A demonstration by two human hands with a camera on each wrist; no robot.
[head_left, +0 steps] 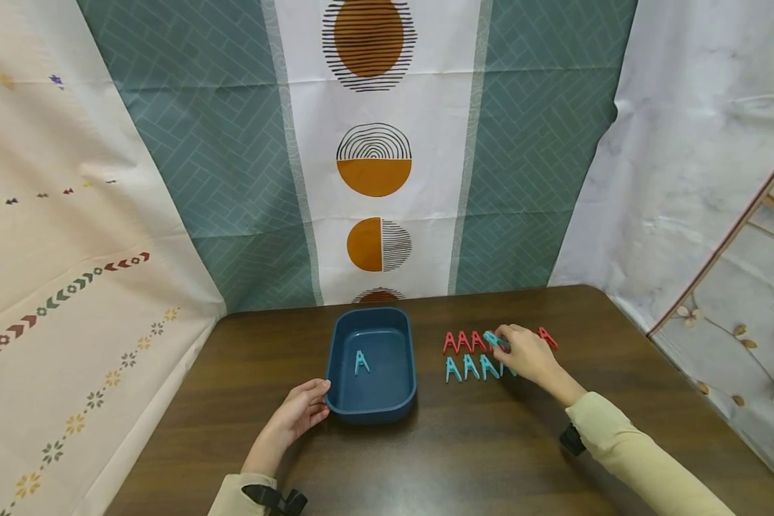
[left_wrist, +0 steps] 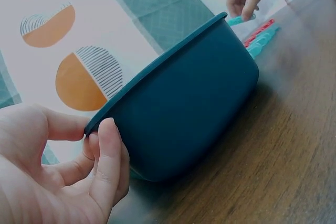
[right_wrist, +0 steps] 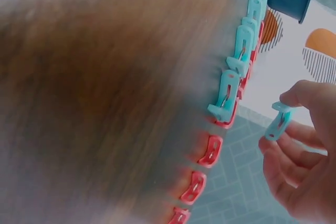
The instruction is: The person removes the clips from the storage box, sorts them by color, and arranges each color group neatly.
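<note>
a dark blue rounded-rectangle plastic tub [head_left: 335, 358] sits on the dark brown wooden table [head_left: 464, 444], and a single teal plastic clothes peg [head_left: 361, 362] lies on its floor. the left hand [head_left: 302, 410] grips the tub's near left corner, thumb and curled fingers [left_wrist: 107, 161] pinching the rim. right of the tub lie two rows of pegs: a far row of red plastic pegs [head_left: 463, 342], three clear plus one beyond the hand, and a near row of teal pegs [head_left: 471, 367], three clear with another partly hidden. the right hand [head_left: 522, 355], over the rows, pinches another teal peg [right_wrist: 277, 121] between thumb and fingertips, lifted off the table.
</note>
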